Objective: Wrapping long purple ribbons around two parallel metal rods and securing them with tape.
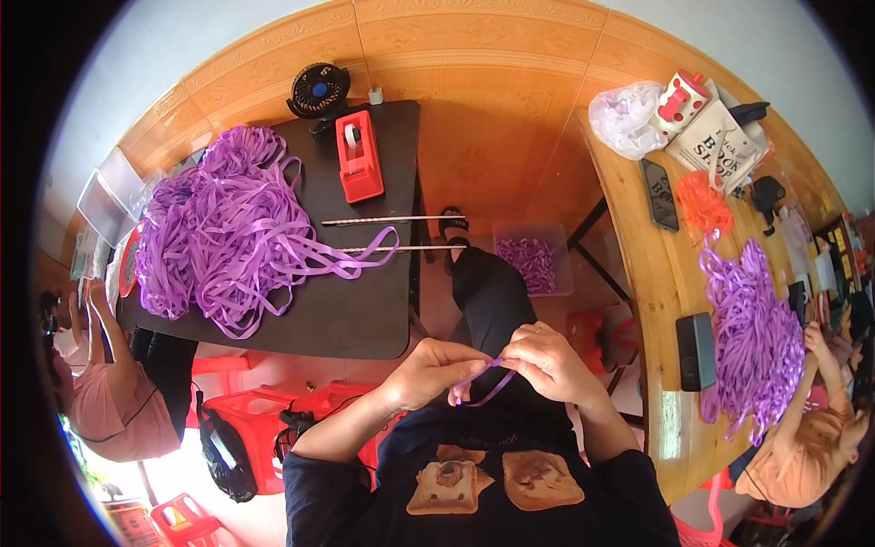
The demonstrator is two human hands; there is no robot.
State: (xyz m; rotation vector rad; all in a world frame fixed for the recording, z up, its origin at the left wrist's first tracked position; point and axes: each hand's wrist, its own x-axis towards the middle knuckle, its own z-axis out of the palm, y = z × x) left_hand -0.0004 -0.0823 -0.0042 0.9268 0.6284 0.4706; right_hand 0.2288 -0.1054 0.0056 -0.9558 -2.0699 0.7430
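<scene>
The left hand [436, 372] and right hand [550, 362] meet with fingertips clamped on a narrow purple ribbon [499, 389], its loop hanging on the near side of the grip. Just beyond, a black-trousered leg [490, 292] extends toward a translucent plastic bin [563, 264] of purple ribbon pieces. Left of the grip, a dark table [365, 310] bears a tangled ribbon heap [219, 228]; two slender metal rods [392, 220] jut past its edge. Right of the grip, a wooden table [643, 273] carries a dark box [695, 351], another ribbon pile [752, 337] and a smartphone [659, 194]. Farther off, beyond the rods, are a red tape dispenser [360, 164], a black fan [319, 89] and an orange-brown panelled wall [492, 109].
</scene>
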